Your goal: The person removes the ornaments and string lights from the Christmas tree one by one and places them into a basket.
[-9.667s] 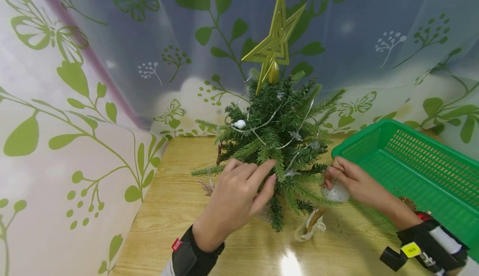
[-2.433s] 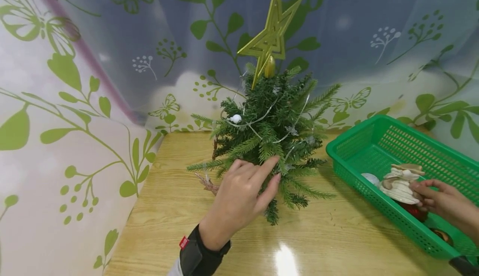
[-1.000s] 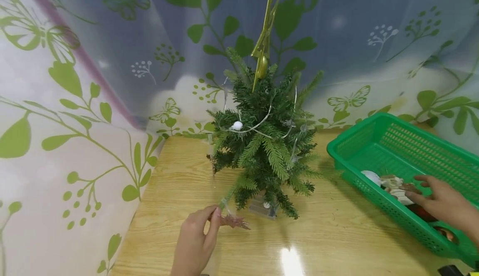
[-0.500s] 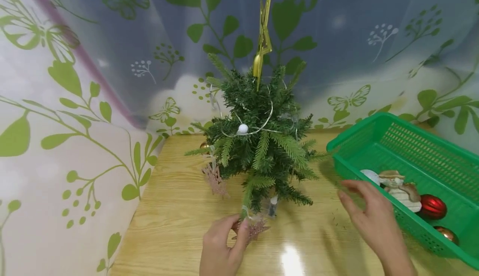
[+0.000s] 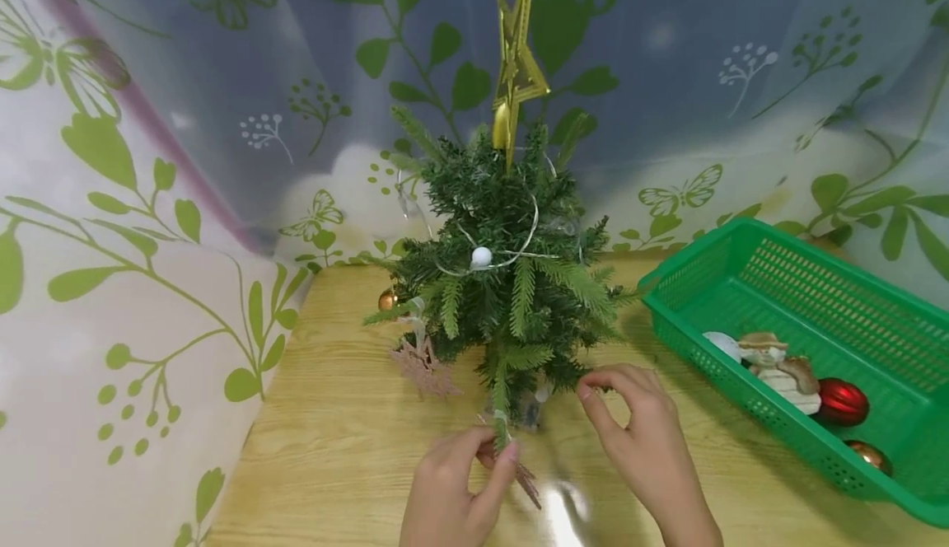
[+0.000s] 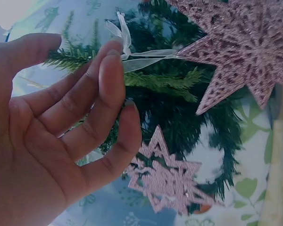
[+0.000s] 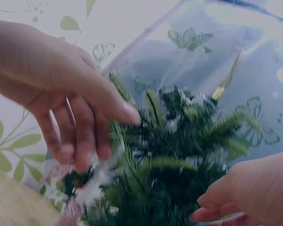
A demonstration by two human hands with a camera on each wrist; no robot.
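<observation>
Tree [image 5: 489,209]: left fingers [image 5: 463,448] pinch branch tip [image 5: 500,425]; right fingers [image 5: 626,381] near lower branch [image 5: 567,372] (grip unclear).

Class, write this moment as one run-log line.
left hand: pinches branch tip, pink star hanging there; right hand: near lower branches; gold star: atop tree; green basket: red ball inside

Wood-grain table [image 5: 326,440], artificial tree [image 5: 482,312], green basket [image 5: 853,300] beside it
</observation>
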